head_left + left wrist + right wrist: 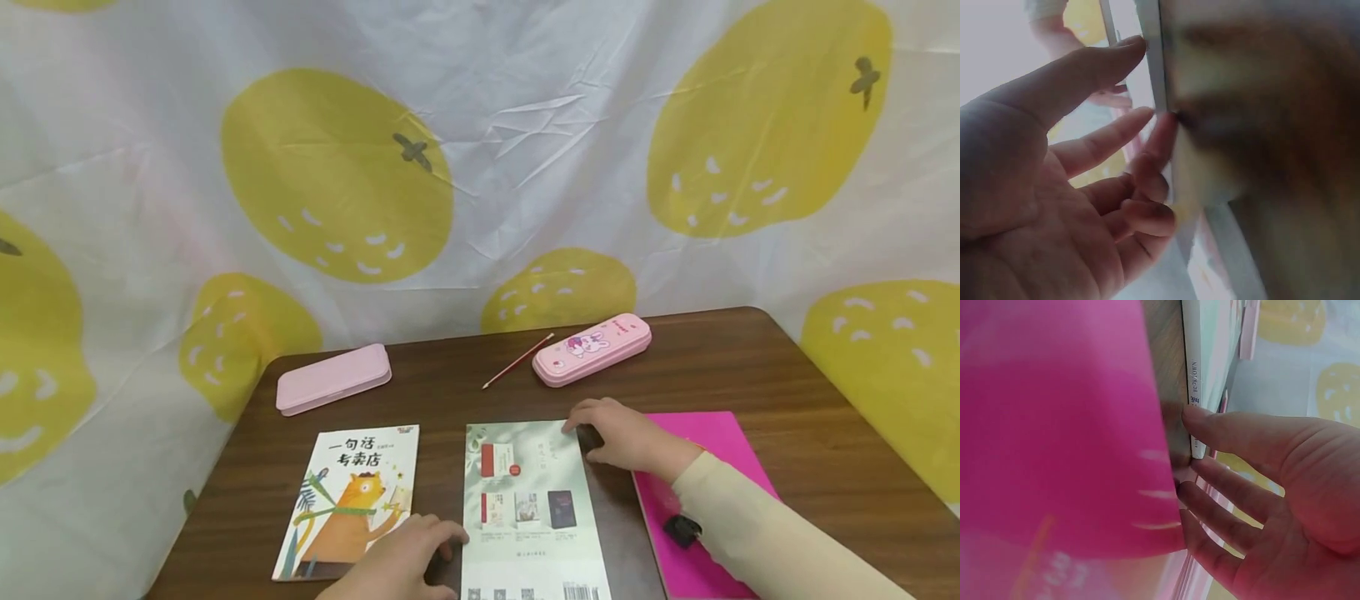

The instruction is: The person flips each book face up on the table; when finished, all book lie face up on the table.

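A pale green book (528,508) lies flat, printed with small book pictures and a barcode. At its left edge, my left hand (408,557) touches the side with loosely bent fingers. My right hand (633,437) is at its far right corner; in the right wrist view the thumb (1200,424) rests against the book's spine (1192,375) and the forefinger touches the corner. Left of it lies a white picture book (352,500) with an orange bear on the cover, partly behind my left hand. A bright pink flat book or folder (720,450) lies under my right forearm.
Along the back of the brown wooden table (450,375) lie a plain pink case (333,379), a thin red stick (517,361) and a pink pencil case (592,350) with a rabbit picture. A lemon-print curtain (480,167) hangs behind the table.
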`<state>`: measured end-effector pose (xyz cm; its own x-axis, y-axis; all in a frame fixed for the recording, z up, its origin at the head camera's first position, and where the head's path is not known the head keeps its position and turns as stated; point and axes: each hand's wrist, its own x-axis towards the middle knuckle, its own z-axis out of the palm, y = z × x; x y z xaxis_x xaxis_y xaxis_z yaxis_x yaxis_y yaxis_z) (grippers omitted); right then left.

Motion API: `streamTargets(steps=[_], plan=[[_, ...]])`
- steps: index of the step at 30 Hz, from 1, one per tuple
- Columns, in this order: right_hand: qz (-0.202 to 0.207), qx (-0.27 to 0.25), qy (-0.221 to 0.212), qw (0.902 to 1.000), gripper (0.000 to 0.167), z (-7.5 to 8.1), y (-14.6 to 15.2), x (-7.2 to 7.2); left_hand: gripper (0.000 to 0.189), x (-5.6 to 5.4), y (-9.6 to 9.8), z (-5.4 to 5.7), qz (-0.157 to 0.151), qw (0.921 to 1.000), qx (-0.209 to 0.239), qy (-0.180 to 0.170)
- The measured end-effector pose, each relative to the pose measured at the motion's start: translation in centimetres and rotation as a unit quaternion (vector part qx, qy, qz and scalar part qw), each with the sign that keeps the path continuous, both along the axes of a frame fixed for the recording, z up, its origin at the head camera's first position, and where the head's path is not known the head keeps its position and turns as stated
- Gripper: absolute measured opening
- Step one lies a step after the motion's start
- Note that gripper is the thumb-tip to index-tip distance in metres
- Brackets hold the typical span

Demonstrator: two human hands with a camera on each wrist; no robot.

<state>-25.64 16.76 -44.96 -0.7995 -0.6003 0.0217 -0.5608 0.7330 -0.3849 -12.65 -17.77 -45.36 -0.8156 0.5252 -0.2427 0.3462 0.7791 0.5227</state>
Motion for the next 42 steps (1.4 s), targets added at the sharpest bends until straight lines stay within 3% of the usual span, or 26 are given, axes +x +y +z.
streamTargets(steps=[4, 7, 9, 13, 16, 23, 26, 30, 32, 35, 38, 42], plan=[[-0.004, -0.008, -0.005, 0.9999, 0.039, -0.2, 0.1, -0.2, 0.049, 0.0, 0.3, -0.2, 0.001, 0.9997, 0.023, -0.004], [-0.004, -0.013, -0.007, 0.9999, 0.039, -0.3, 0.2, -0.3, 0.049, -0.3, 0.1, -1.3, -0.011, 0.9991, 0.04, -0.004], [-0.001, -0.015, -0.004, 0.9999, 0.039, -0.4, 0.2, -0.4, 0.053, -0.7, -0.3, -2.8, -0.022, 0.9986, 0.048, 0.0], [0.009, -0.023, 0.002, 0.9997, 0.038, -0.6, 0.1, -0.6, 0.065, -1.5, -1.2, -6.2, -0.046, 0.9972, 0.044, 0.041], [0.009, -0.027, 0.005, 0.9996, 0.037, -0.7, 0.1, -0.7, 0.067, -1.6, -1.3, -7.7, -0.041, 0.9965, 0.033, 0.065], [-0.018, -0.017, 0.052, 0.9983, 0.043, -0.7, -0.1, -1.0, 0.058, 0.5, 0.6, -1.2, 0.006, 0.9988, 0.046, 0.015], [-0.028, -0.028, 0.058, 0.9975, 0.043, -0.7, -0.2, -1.0, 0.058, 0.2, 0.1, -2.7, 0.002, 0.9976, 0.065, 0.023], [-0.027, -0.032, 0.061, 0.9973, 0.04, -0.7, 0.1, -0.7, 0.05, -0.3, -0.9, -5.8, -0.009, 0.9964, 0.078, 0.032], [-0.023, -0.036, 0.059, 0.9974, 0.039, -0.5, 0.2, -0.6, 0.043, -0.4, -1.0, -6.5, -0.006, 0.9965, 0.082, 0.016], [-0.016, -0.045, 0.045, 0.9978, 0.036, -0.2, 0.5, -0.7, 0.035, -0.1, -0.9, -5.7, -0.002, 0.9953, 0.096, -0.015], [-0.011, -0.058, 0.027, 0.9979, 0.034, 0.1, 0.7, -0.8, 0.031, 0.4, -0.5, -3.6, 0.01, 0.9933, 0.106, -0.046], [-0.004, -0.071, 0.016, 0.9974, 0.033, 0.3, 0.9, -0.8, 0.033, 0.8, -0.2, -2.5, 0.016, 0.9939, 0.097, -0.051]])
